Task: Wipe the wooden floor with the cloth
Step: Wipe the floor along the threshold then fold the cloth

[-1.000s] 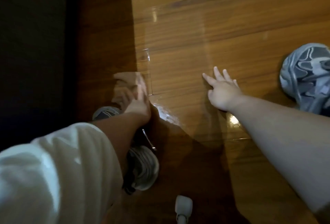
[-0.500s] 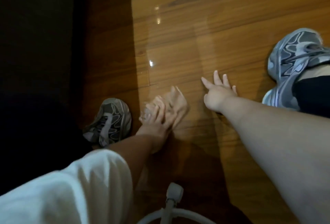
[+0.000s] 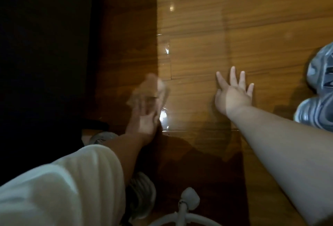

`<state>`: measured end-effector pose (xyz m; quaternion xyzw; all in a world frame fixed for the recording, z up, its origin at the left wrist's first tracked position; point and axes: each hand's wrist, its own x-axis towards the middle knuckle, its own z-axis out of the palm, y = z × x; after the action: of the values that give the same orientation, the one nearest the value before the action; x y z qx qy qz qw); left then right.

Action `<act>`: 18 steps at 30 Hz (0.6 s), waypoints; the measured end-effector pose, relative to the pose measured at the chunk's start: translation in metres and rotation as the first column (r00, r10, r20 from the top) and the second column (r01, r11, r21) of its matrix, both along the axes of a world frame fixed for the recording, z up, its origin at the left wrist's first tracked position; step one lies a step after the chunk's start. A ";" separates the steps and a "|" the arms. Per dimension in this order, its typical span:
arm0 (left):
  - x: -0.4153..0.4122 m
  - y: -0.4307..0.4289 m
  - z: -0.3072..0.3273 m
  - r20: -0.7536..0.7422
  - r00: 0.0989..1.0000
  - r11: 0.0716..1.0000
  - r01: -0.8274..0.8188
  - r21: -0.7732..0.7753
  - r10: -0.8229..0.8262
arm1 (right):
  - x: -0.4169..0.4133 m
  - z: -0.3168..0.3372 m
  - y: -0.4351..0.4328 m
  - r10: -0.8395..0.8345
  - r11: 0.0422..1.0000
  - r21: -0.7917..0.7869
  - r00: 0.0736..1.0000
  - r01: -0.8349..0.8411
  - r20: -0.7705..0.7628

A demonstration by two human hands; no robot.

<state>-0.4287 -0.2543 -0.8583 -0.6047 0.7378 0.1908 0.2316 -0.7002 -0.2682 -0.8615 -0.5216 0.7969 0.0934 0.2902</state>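
Two hands down: our right hand [image 3: 234,96] splays empty on the wooden floor [image 3: 198,27]; our left hand [image 3: 146,117] covers the cloth [image 3: 150,89], its fingers too blurred to tell. We risk slipping on the wet gloss [image 3: 163,117].

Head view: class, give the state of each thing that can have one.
Glossy brown wooden floor: shiny, with bright glints.
Pale crumpled cloth: on floor under left hand, motion-blurred.
Left hand: pressing flat on cloth.
Right hand: open, fingers spread on floor.
Grey sneaker: on floor, right edge.
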 end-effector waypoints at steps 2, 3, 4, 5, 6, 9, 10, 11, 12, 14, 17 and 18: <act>0.021 -0.015 -0.005 0.025 0.960 0.958 -0.277 -0.075 0.280 | 0.009 -0.002 -0.011 -0.014 0.995 -0.096 1.000 0.014 0.000; 0.032 -0.025 -0.006 0.028 0.922 0.921 -0.383 -0.072 0.386 | 0.013 -0.002 -0.020 -0.019 0.993 -0.116 1.000 0.021 0.024; 0.044 -0.036 -0.006 0.024 0.883 0.883 -0.467 -0.056 0.468 | 0.016 -0.002 -0.027 -0.019 0.994 -0.106 0.998 0.024 0.052; 0.054 -0.044 -0.008 0.024 0.869 0.868 -0.494 -0.045 0.495 | 0.020 -0.003 -0.036 -0.016 0.996 -0.082 0.997 0.022 0.072; 0.058 -0.046 -0.011 0.019 0.863 0.862 -0.504 -0.057 0.505 | 0.021 -0.003 -0.038 -0.018 0.998 -0.057 0.997 0.022 0.075; 0.041 -0.035 -0.020 0.008 0.880 0.870 -0.467 -0.158 0.474 | 0.027 -0.007 -0.041 -0.015 0.999 -0.039 1.000 0.016 0.021; 0.027 -0.025 -0.022 0.007 0.921 0.905 -0.381 -0.188 0.389 | 0.029 -0.009 -0.040 -0.013 0.999 -0.050 1.000 0.014 0.004; 0.010 -0.012 -0.025 -0.020 0.971 0.951 -0.238 -0.198 0.239 | 0.030 -0.011 -0.039 -0.012 0.998 -0.060 1.000 0.012 -0.001; -0.008 0.002 -0.026 -0.079 0.996 0.981 -0.041 -0.187 0.027 | 0.030 -0.012 -0.039 -0.013 0.997 -0.072 1.000 0.014 0.004; -0.035 0.025 -0.027 -0.226 0.883 0.911 0.385 -0.151 -0.411 | 0.027 -0.012 -0.037 -0.008 0.996 -0.088 1.000 0.010 0.020; -0.030 0.024 -0.027 -0.184 0.758 0.780 0.616 -0.112 -0.625 | 0.020 -0.010 -0.036 0.012 0.996 -0.088 0.999 -0.008 0.039; -0.019 0.017 -0.030 -0.120 0.790 0.799 0.589 -0.123 -0.601 | 0.018 -0.010 -0.037 0.014 0.996 -0.084 0.999 -0.010 0.047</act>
<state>-0.4477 -0.2369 -0.8879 -0.3339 0.9130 0.1246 0.1985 -0.6822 -0.3050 -0.8712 -0.5403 0.7897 0.0493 0.2866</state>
